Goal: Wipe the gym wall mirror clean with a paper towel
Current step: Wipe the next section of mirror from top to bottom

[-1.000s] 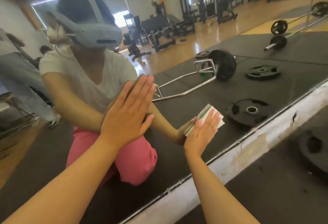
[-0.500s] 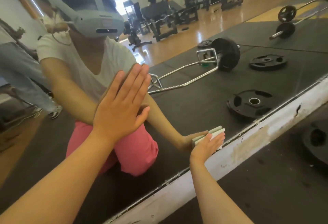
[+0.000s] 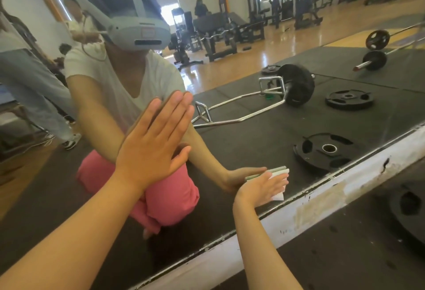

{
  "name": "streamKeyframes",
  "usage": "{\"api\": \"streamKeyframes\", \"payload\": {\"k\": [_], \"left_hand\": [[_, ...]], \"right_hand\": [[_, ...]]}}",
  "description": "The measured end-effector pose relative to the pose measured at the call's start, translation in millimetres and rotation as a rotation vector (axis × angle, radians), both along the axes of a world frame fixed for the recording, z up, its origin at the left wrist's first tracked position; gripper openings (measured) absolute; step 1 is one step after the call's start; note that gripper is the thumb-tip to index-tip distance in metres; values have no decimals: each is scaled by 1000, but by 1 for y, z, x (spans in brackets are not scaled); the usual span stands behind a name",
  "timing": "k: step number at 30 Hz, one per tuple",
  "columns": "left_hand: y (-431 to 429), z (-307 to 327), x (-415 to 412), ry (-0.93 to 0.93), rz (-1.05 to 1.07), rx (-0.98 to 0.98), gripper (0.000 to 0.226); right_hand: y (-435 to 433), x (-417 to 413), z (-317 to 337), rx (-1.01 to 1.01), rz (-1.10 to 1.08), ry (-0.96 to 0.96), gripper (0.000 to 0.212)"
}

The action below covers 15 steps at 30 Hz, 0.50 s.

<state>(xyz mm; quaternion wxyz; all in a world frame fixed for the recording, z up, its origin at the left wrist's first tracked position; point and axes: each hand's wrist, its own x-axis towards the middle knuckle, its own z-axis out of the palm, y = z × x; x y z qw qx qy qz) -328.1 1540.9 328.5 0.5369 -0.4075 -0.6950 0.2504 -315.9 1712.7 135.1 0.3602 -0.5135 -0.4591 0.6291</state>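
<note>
The wall mirror [image 3: 264,142] fills most of the view and reflects a person crouching in pink trousers with a headset. My left hand [image 3: 154,145] lies flat against the glass, fingers together and pointing up, holding nothing. My right hand [image 3: 264,186] presses a folded white paper towel [image 3: 279,194] flat against the glass, low down and just above the mirror's bottom edge. Most of the towel is hidden under my fingers; its reflection shows just above them.
A white, chipped strip of wall [image 3: 310,200] runs diagonally below the mirror. Dark rubber flooring [image 3: 345,255] lies under it, with a black weight plate [image 3: 411,211] at the right edge. The glass reflects a bar, plates, gym machines and other people.
My right hand has slid the towel down the glass from about mid height to the bottom edge. My left hand has stayed flat on the mirror.
</note>
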Motion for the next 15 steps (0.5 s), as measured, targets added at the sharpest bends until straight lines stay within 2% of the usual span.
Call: {"api": "streamKeyframes", "payload": {"k": [5,9,15], "left_hand": [[1,1,0,9,-9,2,76],[1,2,1,-9,-23,11,73],[-1,7,8,-149,-67,28,70]], "right_hand": [[3,-4,76,274,-41,93,61],[7,-6,134,538,-22,64,66],[14,-5,207,798,-43,49,74]]}}
